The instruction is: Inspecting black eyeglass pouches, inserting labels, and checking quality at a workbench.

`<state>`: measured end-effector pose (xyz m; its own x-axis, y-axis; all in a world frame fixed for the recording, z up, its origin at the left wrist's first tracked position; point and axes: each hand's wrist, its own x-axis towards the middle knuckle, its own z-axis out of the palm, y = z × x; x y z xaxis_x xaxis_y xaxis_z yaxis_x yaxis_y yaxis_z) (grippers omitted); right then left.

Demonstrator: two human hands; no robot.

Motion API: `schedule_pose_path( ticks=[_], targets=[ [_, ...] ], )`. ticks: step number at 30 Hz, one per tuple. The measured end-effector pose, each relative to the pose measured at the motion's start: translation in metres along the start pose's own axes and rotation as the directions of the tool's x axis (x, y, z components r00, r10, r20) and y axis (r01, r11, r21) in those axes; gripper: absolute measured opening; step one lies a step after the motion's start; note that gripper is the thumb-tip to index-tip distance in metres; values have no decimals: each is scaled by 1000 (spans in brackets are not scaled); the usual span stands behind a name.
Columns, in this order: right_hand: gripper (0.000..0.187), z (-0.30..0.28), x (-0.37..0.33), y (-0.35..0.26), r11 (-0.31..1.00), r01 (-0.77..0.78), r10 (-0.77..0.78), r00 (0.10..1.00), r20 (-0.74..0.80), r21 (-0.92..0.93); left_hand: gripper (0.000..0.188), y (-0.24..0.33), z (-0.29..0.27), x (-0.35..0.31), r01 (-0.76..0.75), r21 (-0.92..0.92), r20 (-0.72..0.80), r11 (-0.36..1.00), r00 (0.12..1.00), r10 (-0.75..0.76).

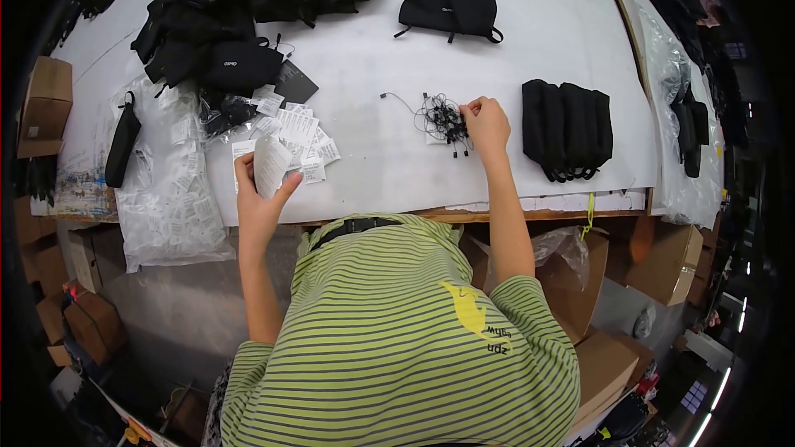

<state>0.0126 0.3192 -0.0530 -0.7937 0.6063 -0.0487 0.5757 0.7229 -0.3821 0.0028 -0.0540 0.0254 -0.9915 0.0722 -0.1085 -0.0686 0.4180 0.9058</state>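
Note:
At the table's near left, my left hand grips a curved white paper tag between thumb and fingers. Just beyond it spreads a loose heap of white printed tags. Toward the middle right, my right hand pinches at the edge of a tangled pile of black tag strings. Its fingertips are closed on the strings; how many they hold is too small to tell. Right of that hand, several black pouches stand packed side by side, their loops facing me.
Black pouches lie heaped at the far left. Two more pouches overlap at the back. A clear plastic bag full of white tags hangs over the front edge. A dark card lies beside the heap. Cardboard boxes stand below the table.

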Motion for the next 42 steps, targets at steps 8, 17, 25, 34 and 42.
schedule_pose_path(
  ticks=[8,17,25,34,42],
  targets=[
    [17,-70,-11,-27,775,246,-149,967,-209,583,58,22,20,-5,-8,-131,56,991,998,15],
    [13,-127,-48,-89,182,-32,-345,934,94,983,32,19,26,-9,-35,-129,194,991,979,60],
    [14,-127,-71,-117,336,-44,-401,897,185,941,31,28,29,-12,-94,-97,214,991,970,114],
    [12,-70,-116,-134,626,131,-503,821,269,769,26,37,35,-13,-299,-44,81,953,950,301],
    [10,-67,-121,-136,601,302,-570,811,132,740,19,44,38,-18,-419,-7,-15,908,908,419]
  ],
)
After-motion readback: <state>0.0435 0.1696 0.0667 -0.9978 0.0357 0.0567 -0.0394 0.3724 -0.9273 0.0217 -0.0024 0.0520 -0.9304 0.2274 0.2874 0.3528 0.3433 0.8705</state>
